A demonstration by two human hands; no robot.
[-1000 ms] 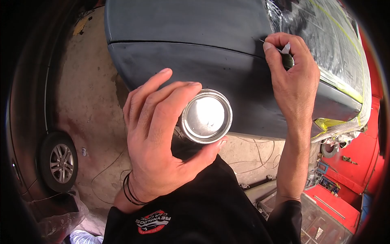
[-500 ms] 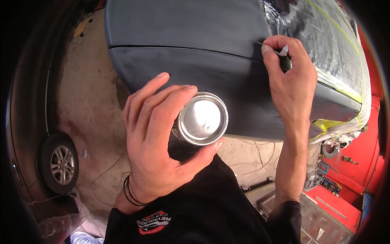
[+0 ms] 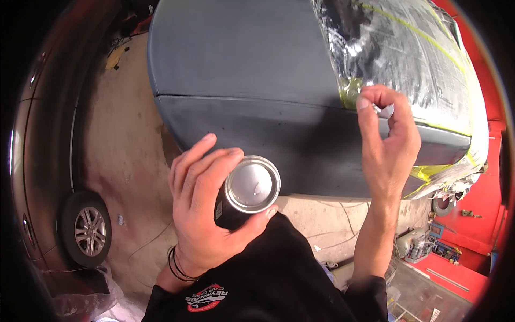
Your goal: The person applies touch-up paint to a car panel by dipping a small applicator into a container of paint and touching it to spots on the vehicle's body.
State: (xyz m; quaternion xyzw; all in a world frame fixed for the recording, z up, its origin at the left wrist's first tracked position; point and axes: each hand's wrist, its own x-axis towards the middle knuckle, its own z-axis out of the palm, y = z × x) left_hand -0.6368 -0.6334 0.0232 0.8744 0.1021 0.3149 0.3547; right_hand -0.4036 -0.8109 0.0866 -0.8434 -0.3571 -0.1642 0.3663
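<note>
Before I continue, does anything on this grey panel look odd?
A few small dark specks dot the matte dark-grey car panel below its long thin seam, standing out against the grey; whether dirt or damage, I can't tell.

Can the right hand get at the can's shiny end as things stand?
Probably yes: the left hand holds the can by its side, leaving the shiny end largely uncovered, and nothing shows between it and the right hand. The pale scrap the right hand seems to pinch might hamper a grip.
</note>
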